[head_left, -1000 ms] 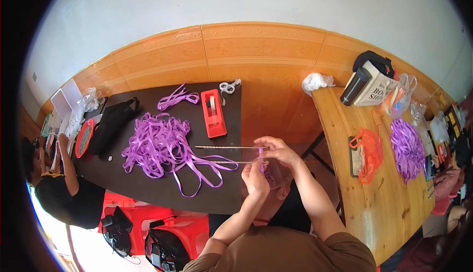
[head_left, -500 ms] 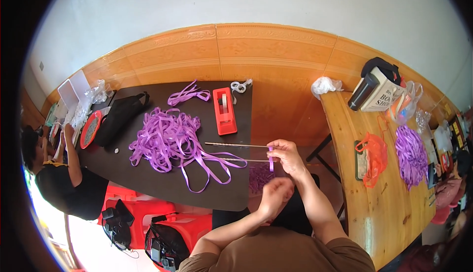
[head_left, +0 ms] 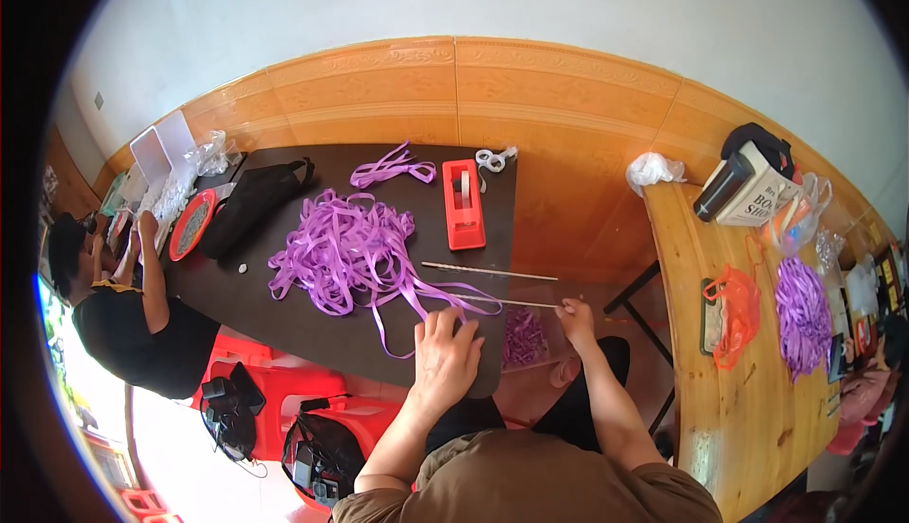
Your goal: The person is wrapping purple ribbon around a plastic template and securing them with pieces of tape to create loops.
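Purple ribbon (head_left: pixel 346 253) lies heaped mid-table, light, limp and probably slippery; best pinched near a free end. One strand runs left to right toward the right hand (head_left: pixel 575 319), whose fingertips pinch it taut. The left hand (head_left: pixel 443 357) presses flat, fingers spread, on the dark table (head_left: pixel 275 310) edge

The left hand (head_left: pixel 443 357) lies flat on the dark table (head_left: pixel 284 319), touching a trailing purple ribbon (head_left: pixel 346 248). Just beside it, the right hand (head_left: pixel 574 319) pinches a thin stick's (head_left: pixel 502 301) end. A red tape dispenser (head_left: pixel 462 203) sits beyond.
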Demonstrator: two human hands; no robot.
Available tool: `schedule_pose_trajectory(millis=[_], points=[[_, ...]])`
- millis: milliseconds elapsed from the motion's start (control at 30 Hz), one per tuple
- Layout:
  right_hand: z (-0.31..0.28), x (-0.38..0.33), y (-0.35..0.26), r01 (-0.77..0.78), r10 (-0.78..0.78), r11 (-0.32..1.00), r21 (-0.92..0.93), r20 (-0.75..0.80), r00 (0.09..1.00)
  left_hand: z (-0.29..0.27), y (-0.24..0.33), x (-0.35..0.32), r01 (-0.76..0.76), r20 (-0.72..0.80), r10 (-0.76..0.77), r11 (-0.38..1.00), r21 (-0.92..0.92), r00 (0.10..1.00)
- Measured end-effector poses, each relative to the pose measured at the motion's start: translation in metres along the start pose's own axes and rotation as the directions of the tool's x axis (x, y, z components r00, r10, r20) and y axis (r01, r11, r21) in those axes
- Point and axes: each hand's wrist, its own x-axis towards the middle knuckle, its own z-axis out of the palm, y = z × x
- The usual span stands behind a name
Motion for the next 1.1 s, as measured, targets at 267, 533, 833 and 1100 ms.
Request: schedule_pose_trajectory(millis=[267,533,833,1100], points=[[-0.060,-0.069,-0.202,0.803,-0.822,0.569,-0.175,-0.140,0.552,-0.111,0.019,-0.032,-0.830,-0.991,0.067,0.554,-0.063,0.120],[-0.026,-0.068,-0.233,0.786,-0.768,0.556,-0.269,0.194,0.610,-0.180,0.103,-0.036,-0.900,-0.892,0.130,-0.017,0.435,-0.433],[-0.020,-0.067,-0.237,0.734,-0.733,0.615,-0.287,0.133,0.667,-0.166,0.089,-0.044,-0.916,-0.934,0.121,-0.272,0.295,-0.337],[-0.018,-0.072,-0.235,0.790,-0.752,0.588,-0.173,0.243,0.613,-0.156,0.042,-0.002,-0.972,-0.947,0.314,0.193,0.137,-0.072]])
